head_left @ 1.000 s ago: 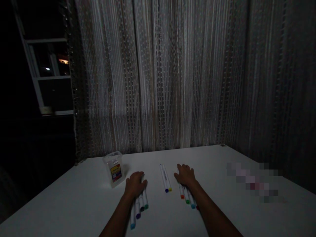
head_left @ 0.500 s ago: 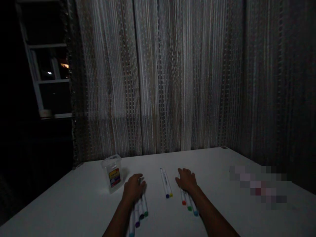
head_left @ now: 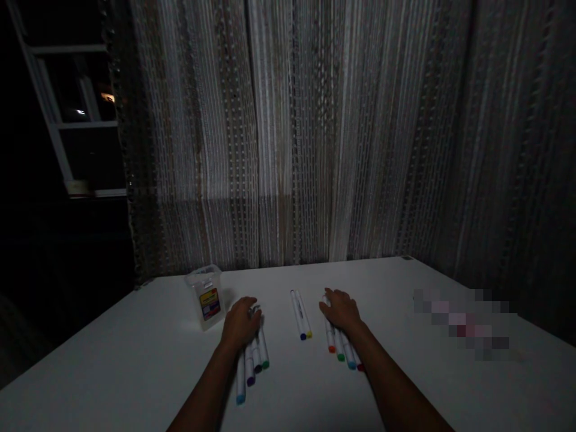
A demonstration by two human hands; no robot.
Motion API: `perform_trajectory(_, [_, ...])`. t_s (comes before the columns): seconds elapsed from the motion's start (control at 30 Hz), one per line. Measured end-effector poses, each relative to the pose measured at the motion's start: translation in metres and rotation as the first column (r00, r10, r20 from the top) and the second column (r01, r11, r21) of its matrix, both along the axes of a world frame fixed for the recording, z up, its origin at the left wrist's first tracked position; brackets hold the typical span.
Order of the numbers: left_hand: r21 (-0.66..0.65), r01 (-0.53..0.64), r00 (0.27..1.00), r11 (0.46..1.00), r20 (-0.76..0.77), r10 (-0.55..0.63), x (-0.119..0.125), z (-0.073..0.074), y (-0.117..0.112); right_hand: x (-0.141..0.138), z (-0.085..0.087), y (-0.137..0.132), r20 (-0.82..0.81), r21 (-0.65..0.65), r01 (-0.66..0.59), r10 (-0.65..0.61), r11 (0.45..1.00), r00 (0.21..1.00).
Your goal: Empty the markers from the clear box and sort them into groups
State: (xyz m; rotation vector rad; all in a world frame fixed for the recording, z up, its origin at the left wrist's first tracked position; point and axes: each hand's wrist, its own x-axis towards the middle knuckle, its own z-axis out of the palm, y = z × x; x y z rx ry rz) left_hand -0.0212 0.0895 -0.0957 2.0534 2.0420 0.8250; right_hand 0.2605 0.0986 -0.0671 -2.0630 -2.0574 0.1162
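Note:
My left hand (head_left: 242, 319) lies palm down over the far ends of several white markers (head_left: 241, 378), thumb and fingers apart. Their light blue, purple, dark and green caps point toward me in a slanted row. On the right, my right hand (head_left: 341, 309) rests with spread fingers across another group of white markers (head_left: 339, 343), with orange, green, blue and red caps. The red-capped one is partly hidden under my wrist. Between the hands, two white markers (head_left: 300, 315) with blue and yellow caps lie side by side, touched by neither hand.
A clear plastic container (head_left: 206, 297) with a yellow, red and dark label stands left of my left hand. A blurred-out pinkish patch (head_left: 463, 324) covers something on the white table (head_left: 157, 354) at right. A striped curtain (head_left: 288, 150) hangs behind the table's far edge.
The view has shifted, so the table sits higher in the picture. A red cap now shows beside my right wrist. Both hands remain over their marker groups, with little visible movement.

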Motion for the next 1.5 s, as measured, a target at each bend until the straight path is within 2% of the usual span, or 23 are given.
perform_trajectory(0.1, [-0.039,0.0,1.0,0.999,0.014,0.0,0.002,0.004,-0.001,-0.003,0.005,0.0,0.013,-0.043,0.002,-0.002,0.999,1.0])
perform_trajectory(0.33, [-0.006,0.012,0.997,1.0,0.08,-0.011,0.009,0.027,0.001,-0.016,0.021,0.002,0.011,0.023,-0.005,0.005,1.0,1.0])
perform_trajectory(0.4, [-0.029,0.011,0.997,1.0,0.077,-0.009,0.011,0.026,0.0,-0.017,0.017,0.003,0.009,0.006,0.013,-0.013,1.0,1.0])
perform_trajectory(0.5, [-0.061,0.009,0.998,0.998,0.063,-0.005,0.009,0.014,-0.001,-0.013,0.006,0.002,0.014,-0.028,0.035,-0.035,0.999,0.999])
perform_trajectory(0.6, [-0.084,0.024,0.999,0.996,0.027,-0.022,0.004,0.003,-0.003,-0.007,-0.002,0.002,0.028,-0.032,0.021,-0.02,0.999,0.999])
perform_trajectory(0.7, [-0.092,0.014,1.0,0.996,-0.005,-0.015,0.002,0.0,-0.004,-0.005,-0.005,0.003,0.037,-0.023,-0.003,0.003,1.0,0.999])
perform_trajectory(0.97, [-0.134,0.018,0.998,0.991,-0.056,-0.026,0.003,0.005,-0.006,-0.004,-0.004,0.001,0.04,-0.025,-0.017,0.018,1.0,0.999])
perform_trajectory(1.2, [-0.079,0.007,1.0,0.997,-0.014,-0.009,0.01,0.012,-0.006,-0.009,0.001,0.001,0.019,-0.019,0.01,-0.009,1.0,1.0])
perform_trajectory(1.33, [-0.102,-0.018,0.999,0.995,-0.042,0.013,0.015,0.011,-0.01,-0.01,0.0,0.001,0.017,-0.034,0.01,-0.009,0.999,1.0])
perform_trajectory(1.5, [-0.051,-0.014,1.0,0.999,-0.007,0.014,0.022,0.025,-0.01,-0.015,0.011,0.001,0.009,-0.003,0.011,-0.011,1.0,1.0])
